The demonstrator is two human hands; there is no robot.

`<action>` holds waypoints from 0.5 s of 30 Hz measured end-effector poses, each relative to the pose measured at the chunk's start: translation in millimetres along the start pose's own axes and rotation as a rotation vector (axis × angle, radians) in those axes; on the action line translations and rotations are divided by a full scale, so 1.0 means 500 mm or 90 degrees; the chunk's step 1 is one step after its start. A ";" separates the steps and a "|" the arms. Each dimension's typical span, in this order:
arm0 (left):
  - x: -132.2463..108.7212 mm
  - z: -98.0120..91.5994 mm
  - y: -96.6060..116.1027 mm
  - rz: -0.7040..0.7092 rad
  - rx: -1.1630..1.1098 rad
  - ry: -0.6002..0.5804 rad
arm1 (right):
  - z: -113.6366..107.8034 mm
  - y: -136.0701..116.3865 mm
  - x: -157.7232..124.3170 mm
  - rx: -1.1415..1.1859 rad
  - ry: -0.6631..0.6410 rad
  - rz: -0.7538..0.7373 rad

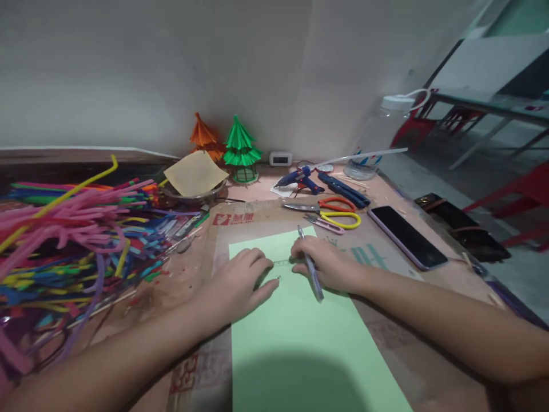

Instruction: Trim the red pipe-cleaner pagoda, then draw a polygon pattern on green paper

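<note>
Apparently transparent ruler, toward 12 o'clock on the green paper sheet. Left hand, at its 9 o'clock: fingers spread, unclenched. Right hand, at 3: fingers grasping a pen. Advisably, both ends stay pressed flat.

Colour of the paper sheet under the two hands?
Light green; the paper sheet shows best in the head view, the only one here.
</note>
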State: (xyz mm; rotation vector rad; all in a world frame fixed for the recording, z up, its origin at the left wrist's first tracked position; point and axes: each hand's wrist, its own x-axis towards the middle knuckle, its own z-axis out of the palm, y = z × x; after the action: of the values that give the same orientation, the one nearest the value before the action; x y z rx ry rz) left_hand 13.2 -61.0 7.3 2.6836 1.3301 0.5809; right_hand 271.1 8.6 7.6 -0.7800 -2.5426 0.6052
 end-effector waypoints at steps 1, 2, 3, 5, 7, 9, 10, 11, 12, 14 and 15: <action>-0.005 -0.002 0.000 0.008 -0.003 -0.001 | 0.001 0.002 -0.003 -0.010 0.004 -0.014; -0.011 -0.004 -0.001 0.020 -0.004 -0.004 | 0.002 0.002 -0.005 -0.019 0.009 -0.026; -0.017 -0.007 -0.003 0.033 -0.003 -0.009 | 0.004 0.002 -0.007 -0.029 0.016 -0.036; -0.028 -0.012 -0.009 0.059 0.002 -0.018 | 0.006 -0.002 -0.007 -0.048 0.030 -0.050; -0.035 -0.016 -0.013 0.074 0.008 -0.019 | 0.010 -0.006 -0.005 -0.065 0.041 -0.057; -0.038 -0.017 -0.014 0.080 0.018 -0.015 | 0.012 -0.011 -0.002 -0.091 0.047 -0.066; -0.038 -0.017 -0.015 0.085 0.026 -0.011 | 0.012 -0.013 -0.002 -0.107 0.048 -0.071; -0.039 -0.017 -0.015 0.090 0.036 -0.009 | 0.012 -0.015 -0.002 -0.121 0.049 -0.077; -0.039 -0.016 -0.015 0.096 0.047 -0.006 | 0.011 -0.017 -0.003 -0.132 0.049 -0.084; -0.040 -0.011 -0.015 0.107 0.058 0.004 | 0.007 -0.020 -0.007 -0.137 0.044 -0.096; -0.040 -0.009 -0.016 0.114 0.054 0.012 | 0.005 -0.021 -0.010 -0.134 0.041 -0.104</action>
State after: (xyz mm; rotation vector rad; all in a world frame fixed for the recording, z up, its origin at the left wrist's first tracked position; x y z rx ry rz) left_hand -5.3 -72.3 3.3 2.8933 1.1514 0.5804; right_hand 269.0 -2.8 9.8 -0.6400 -2.6051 0.2591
